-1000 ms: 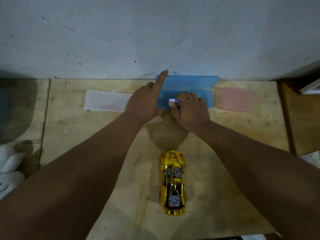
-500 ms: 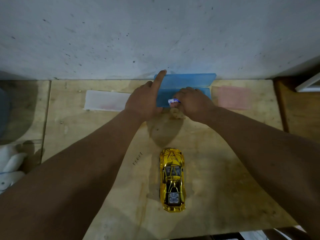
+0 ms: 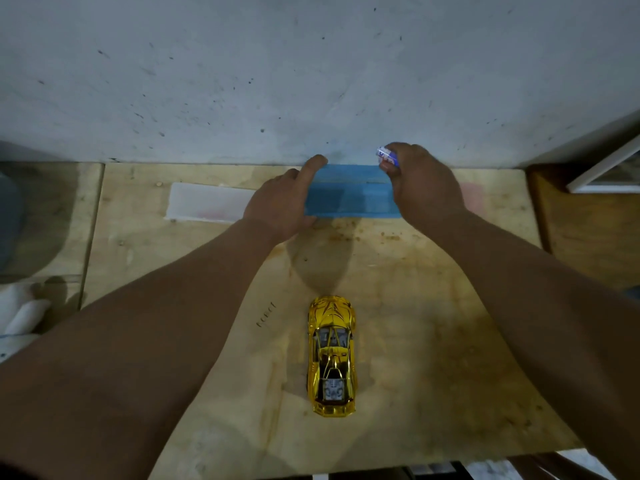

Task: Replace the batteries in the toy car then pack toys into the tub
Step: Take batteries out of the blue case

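Note:
A shiny gold toy car (image 3: 331, 355) stands on its wheels in the middle of the wooden table (image 3: 433, 306), nose pointing to the wall. A blue plastic case (image 3: 349, 199) lies at the table's far edge against the wall, its lid lowered. My left hand (image 3: 280, 202) rests on the case's left end, index finger on the lid's top edge. My right hand (image 3: 420, 183) is over the case's right end and pinches a small white and blue battery (image 3: 386, 155) between its fingertips, lifted above the lid.
A clear white flat case (image 3: 207, 202) lies left of the blue one, and a pale pink one (image 3: 472, 199) to its right, partly behind my right hand. A white soft toy (image 3: 20, 317) sits at the left edge. The grey wall (image 3: 311, 81) closes the far side.
My right hand has lifted the battery out of the blue case and moved up and right. The case's lid, upright before, has come down under my left hand.

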